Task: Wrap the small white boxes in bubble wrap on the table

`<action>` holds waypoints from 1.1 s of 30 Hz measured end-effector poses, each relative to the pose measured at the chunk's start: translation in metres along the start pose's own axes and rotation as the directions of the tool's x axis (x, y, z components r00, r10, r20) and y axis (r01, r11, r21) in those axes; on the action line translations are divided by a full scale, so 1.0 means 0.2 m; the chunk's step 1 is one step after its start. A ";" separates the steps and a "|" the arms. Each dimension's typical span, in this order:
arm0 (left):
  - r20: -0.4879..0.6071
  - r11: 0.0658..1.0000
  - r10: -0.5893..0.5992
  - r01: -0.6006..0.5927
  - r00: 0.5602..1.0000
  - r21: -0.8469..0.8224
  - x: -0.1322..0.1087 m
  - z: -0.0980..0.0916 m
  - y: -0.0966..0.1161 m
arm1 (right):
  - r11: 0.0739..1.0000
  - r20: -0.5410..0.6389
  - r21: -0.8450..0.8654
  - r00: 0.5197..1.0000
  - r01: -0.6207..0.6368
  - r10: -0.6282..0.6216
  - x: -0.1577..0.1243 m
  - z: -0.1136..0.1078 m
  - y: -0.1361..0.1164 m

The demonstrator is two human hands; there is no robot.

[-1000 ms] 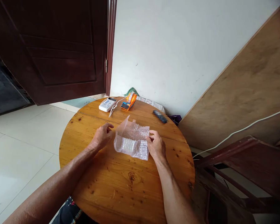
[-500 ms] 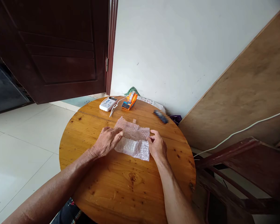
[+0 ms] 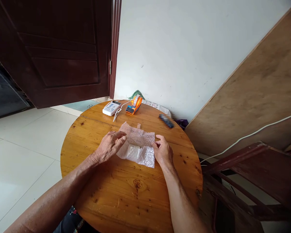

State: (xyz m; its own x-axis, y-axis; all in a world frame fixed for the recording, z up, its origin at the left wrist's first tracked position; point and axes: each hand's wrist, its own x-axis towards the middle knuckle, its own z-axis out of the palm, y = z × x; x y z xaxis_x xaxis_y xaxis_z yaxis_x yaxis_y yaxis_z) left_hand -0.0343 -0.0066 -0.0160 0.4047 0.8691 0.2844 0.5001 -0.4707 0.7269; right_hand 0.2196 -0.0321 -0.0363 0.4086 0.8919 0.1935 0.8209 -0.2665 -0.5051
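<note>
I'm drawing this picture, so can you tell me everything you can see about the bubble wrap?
The bubble wrap is a see-through, plastic-looking sheet covered in bumps. It lies crumpled on the wooden table, pinkish on the far part, whiter and shinier on the near part. A pale patch shows there; I can't tell what it is. A small tab pokes out at the far edge. The left hand seems to touch its left side, the right hand its right edge.

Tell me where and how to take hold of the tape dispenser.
Take the tape dispenser by its orange sides at the raised, rounded end around the roll, probably with the right hand from the right: the cable lies to its left, and the low, dark end faces near-left.
</note>
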 end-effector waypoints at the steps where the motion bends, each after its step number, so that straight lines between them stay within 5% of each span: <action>1: 0.007 0.998 -0.020 0.020 1.000 -0.066 0.00 -0.01 0.00 | 1.000 0.000 -0.001 1.000 0.004 -0.004 0.00 0.00 0.00; 5: 0.085 0.935 -0.041 0.069 0.995 -0.347 -0.01 -0.06 0.01 | 1.000 0.008 0.000 1.000 -0.001 0.001 0.00 0.00 0.00; 8: 0.327 0.830 0.007 0.177 0.945 -0.529 -0.01 -0.11 0.02 | 1.000 0.013 -0.001 1.000 -0.014 0.014 0.00 0.00 0.00; 13: 0.742 0.739 0.176 0.411 0.647 -0.534 -0.02 -0.16 0.04 | 1.000 -0.013 0.016 1.000 0.006 -0.006 0.01 0.01 0.02; 16: 0.812 0.795 0.172 0.408 0.558 -0.448 -0.03 -0.15 0.06 | 1.000 -0.023 0.018 1.000 0.016 -0.016 0.01 0.02 0.02; 22: 0.810 0.831 0.136 0.379 0.571 -0.407 -0.04 -0.11 0.05 | 1.000 -0.022 0.020 1.000 0.020 -0.019 0.01 0.02 0.03; 30: 0.853 0.872 0.055 0.392 0.518 -0.294 -0.07 -0.08 0.06 | 1.000 -0.005 -0.010 1.000 0.012 -0.012 0.01 0.01 0.02; 33: 0.834 0.904 0.089 0.308 0.544 -0.297 -0.08 -0.07 0.10 | 1.000 0.000 -0.011 1.000 0.011 -0.011 0.01 0.00 0.01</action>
State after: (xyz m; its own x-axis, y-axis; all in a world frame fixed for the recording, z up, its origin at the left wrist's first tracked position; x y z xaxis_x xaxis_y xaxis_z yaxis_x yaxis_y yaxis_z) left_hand -0.0418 -0.0270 0.0024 0.9035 0.3044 -0.3019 0.3488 -0.1126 0.9304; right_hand 0.2216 -0.0315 -0.0380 0.3992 0.8950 0.1991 0.8300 -0.2605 -0.4933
